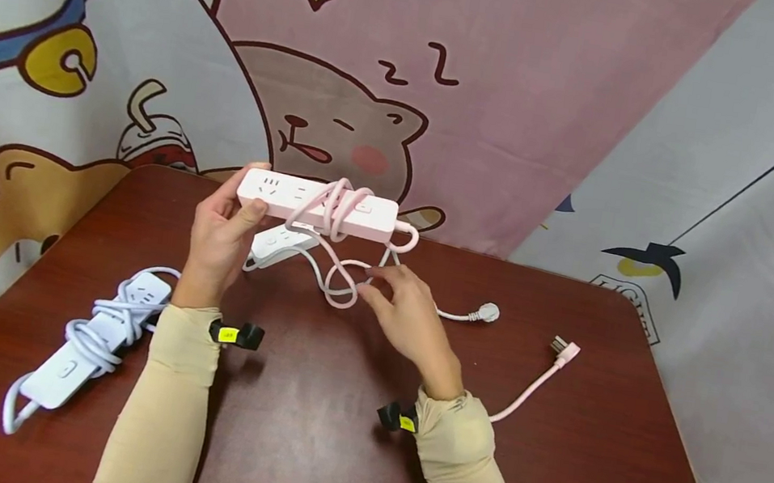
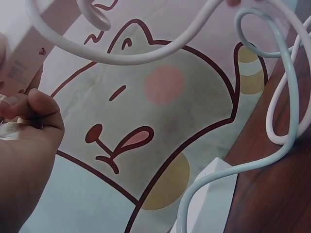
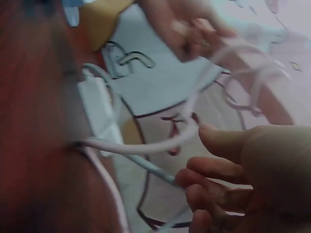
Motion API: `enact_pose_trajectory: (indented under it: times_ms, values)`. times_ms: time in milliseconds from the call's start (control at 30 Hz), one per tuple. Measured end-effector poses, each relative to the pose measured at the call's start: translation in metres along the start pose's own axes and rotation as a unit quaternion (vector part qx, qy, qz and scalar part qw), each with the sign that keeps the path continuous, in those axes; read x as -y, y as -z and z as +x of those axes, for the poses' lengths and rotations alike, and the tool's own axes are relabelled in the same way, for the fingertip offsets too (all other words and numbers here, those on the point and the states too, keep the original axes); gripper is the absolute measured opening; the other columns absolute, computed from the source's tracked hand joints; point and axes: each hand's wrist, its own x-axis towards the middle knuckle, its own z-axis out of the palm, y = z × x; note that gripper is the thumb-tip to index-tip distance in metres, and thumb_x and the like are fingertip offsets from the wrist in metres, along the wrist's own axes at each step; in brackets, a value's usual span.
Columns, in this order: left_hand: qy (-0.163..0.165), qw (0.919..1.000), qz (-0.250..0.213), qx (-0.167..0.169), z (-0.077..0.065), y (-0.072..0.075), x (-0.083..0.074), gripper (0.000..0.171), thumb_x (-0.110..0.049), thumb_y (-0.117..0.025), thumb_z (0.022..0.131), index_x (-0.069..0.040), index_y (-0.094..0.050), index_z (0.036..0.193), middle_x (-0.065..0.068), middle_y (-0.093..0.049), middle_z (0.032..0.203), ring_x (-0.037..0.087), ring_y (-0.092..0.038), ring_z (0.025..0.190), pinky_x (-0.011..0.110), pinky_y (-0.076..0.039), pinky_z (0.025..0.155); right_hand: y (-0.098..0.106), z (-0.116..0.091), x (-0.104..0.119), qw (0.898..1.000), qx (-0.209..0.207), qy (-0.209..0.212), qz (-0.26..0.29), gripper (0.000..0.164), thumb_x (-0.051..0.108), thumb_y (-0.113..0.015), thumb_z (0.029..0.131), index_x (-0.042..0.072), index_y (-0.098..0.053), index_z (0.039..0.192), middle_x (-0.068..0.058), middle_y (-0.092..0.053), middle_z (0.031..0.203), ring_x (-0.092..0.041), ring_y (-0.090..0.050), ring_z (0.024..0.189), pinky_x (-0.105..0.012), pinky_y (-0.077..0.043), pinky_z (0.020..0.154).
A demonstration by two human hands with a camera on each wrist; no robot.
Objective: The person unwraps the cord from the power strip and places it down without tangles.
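My left hand [image 1: 217,239] grips the left end of a pink power strip [image 1: 269,187], holding it above the table. Its pink cord [image 1: 336,214] is wound round the strip's right half, and a loop hangs below. Close to that loop is my right hand [image 1: 413,318], thumb and fingers apart. In the right wrist view the thumb [image 3: 223,143] lies by the pink cord [image 3: 146,147]; whether they touch is unclear. The left wrist view catches the underside of the strip [image 2: 24,63] beside the curled fingers. The pink plug [image 1: 566,352] lies on the table at the right.
Behind the held strip, a white power strip [image 1: 276,243] lies on the brown table [image 1: 304,426], its white plug [image 1: 488,313] to the right. Another white strip [image 1: 65,372], wrapped in its cord, lies at the left. A cartoon-printed curtain [image 1: 524,88] hangs behind the table.
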Motion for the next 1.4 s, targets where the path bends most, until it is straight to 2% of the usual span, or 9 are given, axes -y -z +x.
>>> enact_pose_trajectory:
  times_ms: [133,300,467,733,933,1100,1167,1333,1400]
  values:
    - [-0.002,1.0000,-0.003,0.002,0.001,0.001,0.001,0.051,-0.008,-0.070,0.094,0.006,-0.053,0.141,0.002,-0.070,0.112,0.010,-0.066,0.100,0.021,-0.057,0.082,-0.017,0.002,0.000,1.000,-0.009,0.029,-0.004,0.027,0.023,-0.072,0.096,0.006,-0.075,0.117,-0.010,-0.074,0.113,-0.026,-0.069,0.109,-0.042,-0.054,0.094]
    - [-0.006,0.9999,0.009,-0.007,0.001,0.002,0.001,0.058,-0.011,-0.072,0.093,0.009,-0.050,0.143,0.000,-0.070,0.111,0.009,-0.066,0.099,0.019,-0.056,0.080,-0.025,0.002,0.001,0.998,-0.005,0.064,-0.015,0.014,0.016,-0.074,0.093,0.007,-0.078,0.103,-0.007,-0.075,0.102,-0.026,-0.070,0.101,-0.041,-0.054,0.091]
    - [-0.007,0.9998,0.007,-0.016,0.001,0.002,0.001,0.053,-0.007,-0.071,0.093,0.006,-0.053,0.142,0.001,-0.070,0.111,0.009,-0.066,0.098,0.019,-0.055,0.079,-0.023,0.000,0.005,0.992,0.045,0.110,-0.046,0.008,0.014,-0.075,0.092,0.010,-0.080,0.097,-0.001,-0.076,0.092,-0.022,-0.069,0.093,-0.038,-0.053,0.085]
    - [-0.007,0.9996,0.021,-0.017,0.001,0.001,0.003,0.048,0.005,-0.066,0.094,0.005,-0.055,0.140,0.003,-0.068,0.114,0.009,-0.066,0.102,0.020,-0.057,0.087,-0.013,-0.007,0.015,0.972,0.134,0.172,-0.084,0.008,0.016,-0.072,0.095,0.014,-0.078,0.090,0.005,-0.074,0.089,-0.014,-0.071,0.088,-0.032,-0.055,0.081]
    - [-0.015,0.9988,0.040,-0.022,0.002,0.001,0.006,0.052,0.004,-0.068,0.093,0.012,-0.050,0.142,0.002,-0.069,0.112,0.008,-0.065,0.101,0.017,-0.056,0.083,0.004,-0.016,0.030,0.956,0.160,0.222,-0.102,0.012,0.017,-0.071,0.095,0.018,-0.073,0.083,0.007,-0.067,0.079,-0.007,-0.062,0.076,-0.025,-0.051,0.074]
    - [-0.018,0.9970,0.067,-0.033,0.002,0.000,0.006,0.052,0.004,-0.069,0.093,0.011,-0.052,0.141,0.000,-0.070,0.110,0.007,-0.065,0.100,0.016,-0.055,0.085,0.029,-0.027,0.043,0.955,0.141,0.243,-0.099,0.014,0.017,-0.068,0.098,0.017,-0.070,0.084,0.008,-0.063,0.078,-0.004,-0.055,0.073,-0.022,-0.049,0.072]
    - [-0.017,0.9965,0.073,-0.035,0.002,0.000,0.006,0.052,0.004,-0.069,0.093,0.012,-0.051,0.141,-0.001,-0.070,0.110,0.007,-0.065,0.099,0.016,-0.055,0.085,0.042,-0.032,0.046,0.957,0.124,0.245,-0.091,0.011,0.017,-0.066,0.100,0.015,-0.074,0.093,0.008,-0.068,0.085,-0.003,-0.060,0.078,-0.023,-0.052,0.075]
    - [-0.011,0.9969,0.071,-0.033,0.003,0.000,0.005,0.052,0.011,-0.063,0.093,0.012,-0.049,0.143,0.000,-0.069,0.112,0.007,-0.065,0.101,0.017,-0.056,0.086,0.069,-0.041,0.044,0.969,0.054,0.236,-0.044,0.016,0.009,-0.061,0.101,0.010,-0.073,0.111,0.004,-0.074,0.095,-0.005,-0.068,0.087,-0.024,-0.056,0.079]
    - [-0.007,0.9970,0.070,-0.031,0.003,0.000,0.004,0.052,0.012,-0.061,0.093,0.011,-0.049,0.143,0.000,-0.069,0.114,0.008,-0.064,0.102,0.017,-0.056,0.087,0.076,-0.042,0.041,0.971,0.017,0.236,-0.014,0.017,0.002,-0.060,0.100,0.009,-0.071,0.111,0.002,-0.071,0.091,-0.007,-0.067,0.084,-0.021,-0.054,0.076]
